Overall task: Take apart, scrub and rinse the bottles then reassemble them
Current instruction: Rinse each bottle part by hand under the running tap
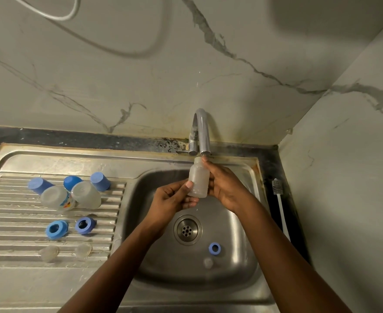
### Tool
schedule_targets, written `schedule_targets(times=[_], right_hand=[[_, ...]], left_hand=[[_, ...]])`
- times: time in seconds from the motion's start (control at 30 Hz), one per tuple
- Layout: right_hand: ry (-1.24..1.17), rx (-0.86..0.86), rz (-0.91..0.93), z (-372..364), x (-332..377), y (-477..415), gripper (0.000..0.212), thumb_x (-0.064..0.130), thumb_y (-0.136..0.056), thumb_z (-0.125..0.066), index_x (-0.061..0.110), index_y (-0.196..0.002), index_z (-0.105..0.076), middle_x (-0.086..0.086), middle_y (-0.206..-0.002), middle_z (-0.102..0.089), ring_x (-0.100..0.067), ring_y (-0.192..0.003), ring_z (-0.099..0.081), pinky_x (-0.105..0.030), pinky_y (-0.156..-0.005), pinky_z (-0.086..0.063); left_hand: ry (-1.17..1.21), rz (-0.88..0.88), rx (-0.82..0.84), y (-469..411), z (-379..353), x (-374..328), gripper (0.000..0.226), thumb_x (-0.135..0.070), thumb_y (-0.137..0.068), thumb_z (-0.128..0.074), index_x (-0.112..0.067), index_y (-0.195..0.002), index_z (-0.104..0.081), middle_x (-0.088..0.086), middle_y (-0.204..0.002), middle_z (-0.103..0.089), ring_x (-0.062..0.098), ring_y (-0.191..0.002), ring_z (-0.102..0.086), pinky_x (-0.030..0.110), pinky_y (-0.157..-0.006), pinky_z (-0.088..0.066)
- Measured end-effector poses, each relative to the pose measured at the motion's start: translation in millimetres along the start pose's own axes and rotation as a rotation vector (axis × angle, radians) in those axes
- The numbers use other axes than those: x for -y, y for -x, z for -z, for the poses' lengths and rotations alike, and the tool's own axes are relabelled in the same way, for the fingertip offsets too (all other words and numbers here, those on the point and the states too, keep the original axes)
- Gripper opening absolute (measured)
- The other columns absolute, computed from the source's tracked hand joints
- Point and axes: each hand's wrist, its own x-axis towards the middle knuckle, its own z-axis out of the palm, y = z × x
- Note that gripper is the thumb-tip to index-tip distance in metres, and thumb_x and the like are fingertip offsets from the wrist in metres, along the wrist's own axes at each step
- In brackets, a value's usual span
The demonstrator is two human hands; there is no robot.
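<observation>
- Holds a frosted bottle [198,178] upright over the sink [238,233], mouth just under the spout of the faucet [201,132].
- Pinches the bottle's lower end with the left hand [172,199]: thumb pressed on the front wall, fingers [191,201] curled beneath the base.
- Wraps the right hand [225,186] round the bottle's right side, fingers clamped on it from behind, one fingertip up at the neck.
- Shows, well to the left on the drainboard [10,222]: three blue caps [100,181], two clear bottles [56,197] lying on their sides, two blue collar rings [56,229] and two clear teats [48,253].
- Shows in the basin, below the hands and near the drain [187,229], a third blue ring [214,247] with a clear teat [208,263] just beside it.
- Shows a bottle brush [276,186] lying on the dark worktop [272,163] right of the sink, clear of both hands.
</observation>
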Motion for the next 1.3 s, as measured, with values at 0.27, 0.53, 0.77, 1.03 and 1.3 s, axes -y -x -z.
schedule_targets(times=[0.27,0.53,0.77,1.03,1.3], right_hand=[[0.105,-0.089,0.049,-3.9,-5.9,-5.9,0.055,0.064,-0.081,-0.079,0.02,-0.115,-0.077,-0.005,-0.107,-0.08,-0.028,-0.103,-0.076,-0.052,-0.093,-0.062],[0.08,-0.078,0.029,6.1,-5.4,-3.4,0.053,0.06,-0.096,-0.064,0.018,-0.127,-0.071,-0.01,-0.113,-0.078,-0.03,-0.109,-0.074,-0.054,-0.097,-0.059],[-0.148,0.126,-0.101,9.8,-1.6,1.0,0.052,0.05,-0.105,-0.052,0.011,-0.137,-0.064,-0.017,-0.136,-0.068,-0.031,-0.12,-0.064,-0.055,-0.114,-0.043],[0.041,0.093,-0.016,3.4,-0.3,-1.8,0.053,0.054,-0.091,-0.073,0.015,-0.127,-0.072,-0.02,-0.126,-0.072,-0.039,-0.111,-0.067,-0.051,-0.094,-0.053],[0.316,-0.01,0.232,11.8,-2.0,2.2,0.05,0.036,-0.081,-0.09,0.027,-0.127,-0.073,0.005,-0.117,-0.078,-0.015,-0.11,-0.073,-0.049,-0.099,-0.06]], left_hand=[[0.012,0.024,0.003,5.6,-4.8,-3.1,0.034,-0.033,-0.102,-0.063,-0.008,-0.124,-0.072,0.019,-0.108,-0.079,0.043,-0.106,-0.074,0.042,-0.092,-0.064],[-0.042,-0.012,0.02,4.5,-13.6,-8.4,0.032,-0.025,-0.101,-0.069,-0.011,-0.13,-0.069,0.012,-0.112,-0.079,0.037,-0.105,-0.076,0.043,-0.094,-0.064],[0.199,0.118,0.137,6.1,-8.0,-5.1,0.036,-0.023,-0.108,-0.055,0.002,-0.131,-0.067,0.031,-0.119,-0.072,0.039,-0.106,-0.071,0.04,-0.094,-0.062],[0.253,0.112,0.096,2.9,-3.4,1.1,0.04,-0.022,-0.105,-0.058,0.0,-0.139,-0.06,0.028,-0.129,-0.069,0.042,-0.119,-0.066,0.042,-0.102,-0.059],[0.003,0.017,-0.041,-1.0,1.0,3.5,0.031,-0.011,-0.102,-0.067,-0.013,-0.133,-0.069,0.007,-0.121,-0.078,0.027,-0.119,-0.072,0.04,-0.103,-0.058]])
